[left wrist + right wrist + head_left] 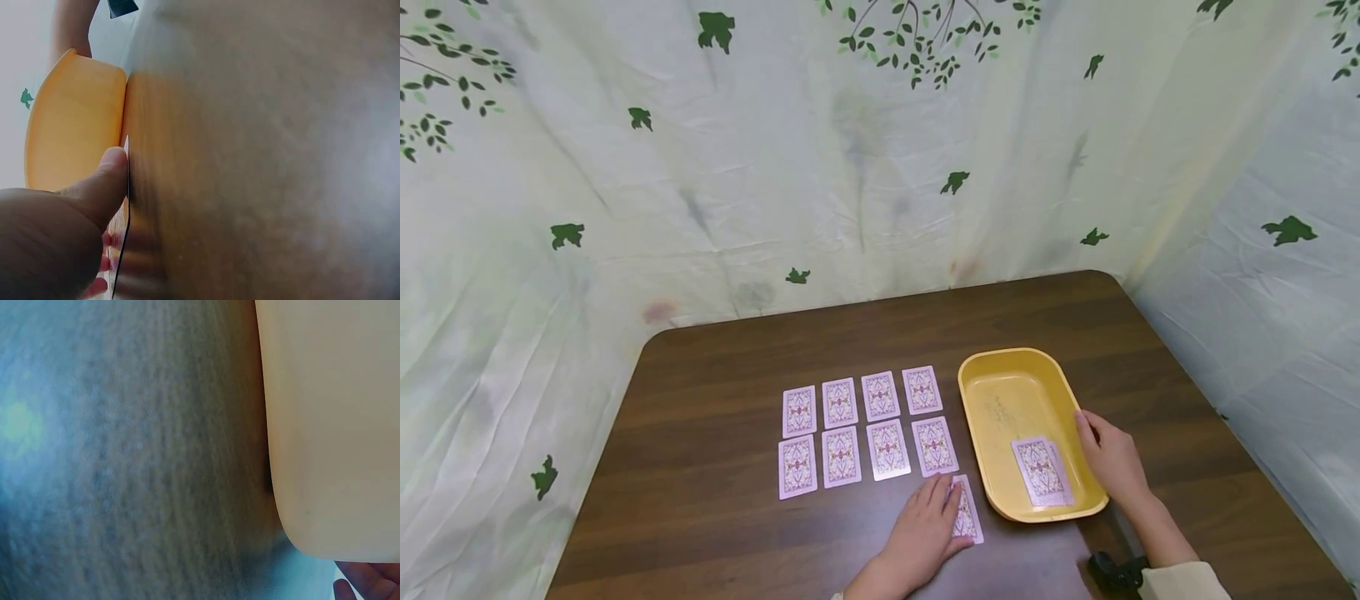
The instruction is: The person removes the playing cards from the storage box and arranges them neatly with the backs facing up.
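Note:
My left hand (927,529) is at a purple-and-white patterned playing card (968,518) near the front of the table. In the left wrist view the thumb (114,161) touches one end of this card (129,187), with the fingers along its far side; the card looks slightly bent. My right hand (1112,458) grips the right rim of a yellow tray (1011,367). In the right wrist view only part of that hand (372,581) shows, under the tray's edge. Inside the tray lies a small overlapping pile of playing cards (1040,472), backs up.
Two rows of playing cards (840,457) lie backs up left of the tray, with small gaps between cards. The brown table (700,467) has rounded far corners. A pale curtain (880,167) with leaf prints hangs behind it. A black strap device (1116,573) sits at the right wrist.

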A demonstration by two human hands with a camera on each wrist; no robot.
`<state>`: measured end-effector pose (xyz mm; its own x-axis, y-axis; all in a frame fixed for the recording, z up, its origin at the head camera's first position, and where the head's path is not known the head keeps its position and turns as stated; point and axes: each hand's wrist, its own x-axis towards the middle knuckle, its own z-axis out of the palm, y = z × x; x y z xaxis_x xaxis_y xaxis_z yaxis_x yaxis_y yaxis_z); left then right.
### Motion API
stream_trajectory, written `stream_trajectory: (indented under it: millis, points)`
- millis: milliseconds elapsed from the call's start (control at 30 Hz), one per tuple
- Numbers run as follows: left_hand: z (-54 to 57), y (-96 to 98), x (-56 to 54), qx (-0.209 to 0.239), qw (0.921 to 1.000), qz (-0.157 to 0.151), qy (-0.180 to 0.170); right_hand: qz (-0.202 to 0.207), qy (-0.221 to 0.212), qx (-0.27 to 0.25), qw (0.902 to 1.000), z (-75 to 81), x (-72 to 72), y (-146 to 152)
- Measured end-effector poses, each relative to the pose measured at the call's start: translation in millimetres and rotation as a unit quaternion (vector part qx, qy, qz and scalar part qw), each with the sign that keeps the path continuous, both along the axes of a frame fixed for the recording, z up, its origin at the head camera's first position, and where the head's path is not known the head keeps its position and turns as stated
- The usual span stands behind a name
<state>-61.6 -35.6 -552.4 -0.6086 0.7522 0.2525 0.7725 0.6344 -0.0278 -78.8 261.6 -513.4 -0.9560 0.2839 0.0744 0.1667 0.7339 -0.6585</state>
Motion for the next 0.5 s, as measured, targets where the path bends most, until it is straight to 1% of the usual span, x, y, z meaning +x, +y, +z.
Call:
stream_trajectory:
  millis: [133, 300, 500]
  points:
    - [-2.4, 1.1, -0.9, -0.002, 0.9999, 0.004, 0.011, 0.000, 0.004, 0.002, 1.0000, -0.5, 0.4, 0.3]
    - [-2.9, 2.0, -3.4, 0.001, 0.9997, 0.001, 0.024, 0.000, 0.000, 0.000, 1.0000, -0.2, 0.5, 0.0]
    - [-2.2, 2.0, -3.6, -0.008, 0.9994, 0.000, 0.035, 0.004, 0.027, 0.000, 0.9996, -2.6, 1.1, 0.9]
